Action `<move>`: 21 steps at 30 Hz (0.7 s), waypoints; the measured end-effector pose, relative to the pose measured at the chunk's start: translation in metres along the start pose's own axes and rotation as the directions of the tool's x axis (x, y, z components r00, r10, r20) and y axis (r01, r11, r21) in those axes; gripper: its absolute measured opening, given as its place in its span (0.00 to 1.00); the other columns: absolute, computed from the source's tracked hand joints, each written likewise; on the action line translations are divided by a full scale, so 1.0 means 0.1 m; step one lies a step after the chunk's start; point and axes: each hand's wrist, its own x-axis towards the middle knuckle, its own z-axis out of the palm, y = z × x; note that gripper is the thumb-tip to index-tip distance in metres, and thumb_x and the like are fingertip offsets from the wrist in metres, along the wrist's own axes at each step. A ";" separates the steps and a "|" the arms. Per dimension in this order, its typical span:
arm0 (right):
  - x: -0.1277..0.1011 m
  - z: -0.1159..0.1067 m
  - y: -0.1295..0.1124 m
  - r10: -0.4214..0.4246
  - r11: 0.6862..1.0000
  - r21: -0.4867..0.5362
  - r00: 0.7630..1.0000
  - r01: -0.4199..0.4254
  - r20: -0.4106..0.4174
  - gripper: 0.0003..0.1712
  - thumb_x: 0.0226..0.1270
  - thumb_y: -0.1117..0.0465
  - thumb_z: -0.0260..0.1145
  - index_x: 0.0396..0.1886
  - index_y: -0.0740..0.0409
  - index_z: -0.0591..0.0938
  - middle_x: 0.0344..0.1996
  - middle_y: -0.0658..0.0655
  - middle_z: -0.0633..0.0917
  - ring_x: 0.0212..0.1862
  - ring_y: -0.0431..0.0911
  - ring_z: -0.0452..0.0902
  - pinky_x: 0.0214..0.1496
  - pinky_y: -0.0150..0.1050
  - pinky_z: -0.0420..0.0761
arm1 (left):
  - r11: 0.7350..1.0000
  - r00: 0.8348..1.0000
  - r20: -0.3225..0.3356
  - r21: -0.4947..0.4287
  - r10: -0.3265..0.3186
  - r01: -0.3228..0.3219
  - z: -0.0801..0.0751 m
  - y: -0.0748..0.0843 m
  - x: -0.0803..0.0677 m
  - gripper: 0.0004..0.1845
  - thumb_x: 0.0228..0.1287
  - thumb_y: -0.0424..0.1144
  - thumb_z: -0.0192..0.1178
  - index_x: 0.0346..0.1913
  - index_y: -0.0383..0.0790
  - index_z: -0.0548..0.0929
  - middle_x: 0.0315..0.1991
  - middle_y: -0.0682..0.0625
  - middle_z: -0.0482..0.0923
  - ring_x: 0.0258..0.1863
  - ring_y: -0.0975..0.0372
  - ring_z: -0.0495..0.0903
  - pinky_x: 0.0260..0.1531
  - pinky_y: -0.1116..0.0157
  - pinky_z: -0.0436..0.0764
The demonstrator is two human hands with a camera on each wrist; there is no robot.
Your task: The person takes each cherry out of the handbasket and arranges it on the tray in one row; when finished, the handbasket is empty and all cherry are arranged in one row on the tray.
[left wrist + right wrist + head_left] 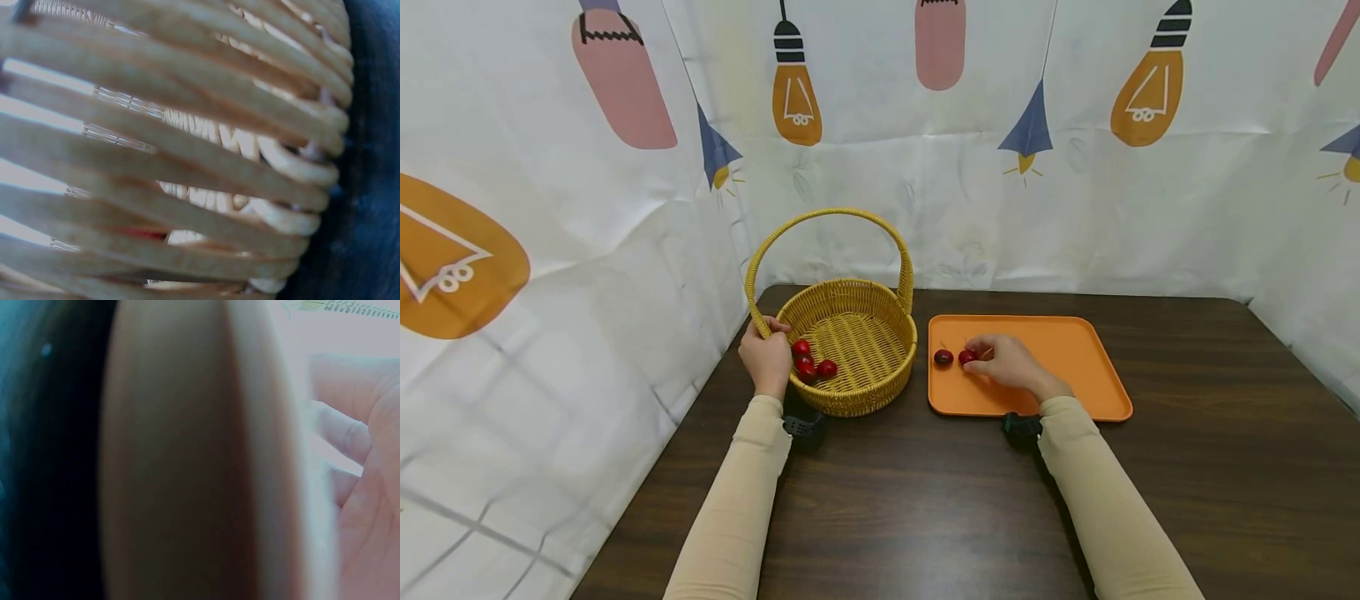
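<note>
A yellow woven basket (850, 403) with a tall arched handle stands left of centre in the head view. My left hand (766, 358) grips it where the handle meets the left rim. Several red cherries (827, 369) lie inside, along the wall nearest that hand. In the left wrist view, the basket weave (187, 156) fills the picture up close. Over the left part of an orange tray (1052, 367), my right hand (1011, 363) pinches a red cherry (967, 357) between thumb and fingers. Another, darker cherry (943, 357) sits just left of it on the tray.
Both stand on a dark wooden table (910, 508), the tray to the right of the basket with a narrow gap between them. A white printed curtain (880, 167) hangs behind the table and along its left side. Each wrist carries a black band.
</note>
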 end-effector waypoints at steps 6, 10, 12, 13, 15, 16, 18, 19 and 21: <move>0.01 0.00 0.01 0.006 1.000 0.005 1.000 -0.006 0.008 0.24 0.64 0.55 0.69 0.58 0.58 0.79 0.46 0.58 0.82 0.44 0.51 0.77 0.44 0.42 0.76 | 1.000 1.000 0.001 0.005 0.005 -0.005 0.00 0.00 0.00 0.07 0.58 0.27 0.50 0.33 0.35 0.79 0.34 0.40 0.83 0.30 0.54 0.73 0.30 0.61 0.64; 0.01 0.00 0.01 0.007 1.000 0.000 1.000 -0.007 0.009 0.24 0.64 0.55 0.69 0.58 0.59 0.79 0.46 0.59 0.82 0.43 0.51 0.76 0.44 0.42 0.76 | 1.000 1.000 0.001 0.004 0.008 -0.008 0.00 0.00 0.00 0.07 0.58 0.26 0.50 0.33 0.35 0.79 0.34 0.39 0.83 0.31 0.54 0.74 0.31 0.62 0.65; 0.01 0.00 0.01 0.008 1.000 -0.005 1.000 -0.008 0.010 0.24 0.64 0.55 0.69 0.58 0.59 0.79 0.46 0.59 0.82 0.43 0.50 0.76 0.44 0.42 0.76 | 1.000 1.000 0.003 0.002 0.008 -0.008 0.00 0.00 -0.01 0.07 0.58 0.26 0.50 0.33 0.35 0.79 0.34 0.39 0.83 0.31 0.54 0.74 0.32 0.62 0.66; 0.01 0.00 0.01 0.008 1.000 -0.008 1.000 -0.008 0.010 0.25 0.64 0.55 0.69 0.58 0.59 0.79 0.46 0.59 0.82 0.43 0.50 0.76 0.44 0.42 0.76 | 1.000 1.000 0.004 0.001 0.007 -0.007 0.00 0.00 -0.01 0.07 0.58 0.26 0.50 0.32 0.35 0.79 0.34 0.39 0.83 0.31 0.54 0.74 0.32 0.62 0.66; 0.01 0.00 0.02 0.008 1.000 -0.006 1.000 -0.008 0.010 0.25 0.64 0.55 0.69 0.58 0.59 0.79 0.46 0.59 0.82 0.43 0.50 0.76 0.44 0.42 0.76 | 1.000 1.000 0.004 -0.001 0.005 -0.005 0.00 0.00 -0.01 0.07 0.58 0.27 0.50 0.32 0.35 0.79 0.33 0.40 0.83 0.31 0.54 0.74 0.31 0.62 0.65; 0.01 0.00 0.02 0.009 1.000 -0.004 1.000 -0.009 0.009 0.25 0.64 0.55 0.69 0.58 0.59 0.79 0.46 0.59 0.82 0.43 0.51 0.76 0.45 0.42 0.76 | 1.000 1.000 0.003 0.001 0.003 -0.003 0.00 0.00 -0.01 0.07 0.58 0.27 0.50 0.32 0.36 0.79 0.33 0.40 0.83 0.31 0.54 0.74 0.31 0.62 0.65; 0.01 -0.02 0.01 0.010 1.000 0.002 1.000 -0.010 0.008 0.25 0.64 0.56 0.69 0.58 0.59 0.79 0.47 0.59 0.82 0.44 0.51 0.77 0.46 0.44 0.77 | 1.000 1.000 0.002 0.002 0.000 0.000 0.00 0.00 0.00 0.07 0.58 0.27 0.50 0.32 0.36 0.79 0.33 0.40 0.82 0.31 0.54 0.74 0.31 0.62 0.65; 0.01 -0.02 0.02 0.009 1.000 0.002 1.000 -0.009 0.008 0.25 0.64 0.56 0.69 0.58 0.59 0.79 0.47 0.59 0.83 0.45 0.52 0.77 0.46 0.44 0.77 | 1.000 1.000 0.001 0.003 -0.002 0.002 0.00 0.00 0.00 0.07 0.58 0.27 0.50 0.32 0.36 0.79 0.33 0.40 0.82 0.31 0.54 0.74 0.32 0.62 0.65; 0.01 -0.03 0.03 0.009 1.000 0.010 1.000 -0.009 0.008 0.25 0.64 0.56 0.69 0.59 0.59 0.79 0.48 0.60 0.82 0.47 0.53 0.77 0.48 0.46 0.77 | 1.000 1.000 0.000 0.004 -0.006 0.006 0.01 0.00 0.01 0.07 0.58 0.27 0.50 0.32 0.37 0.79 0.33 0.40 0.82 0.31 0.55 0.73 0.33 0.62 0.66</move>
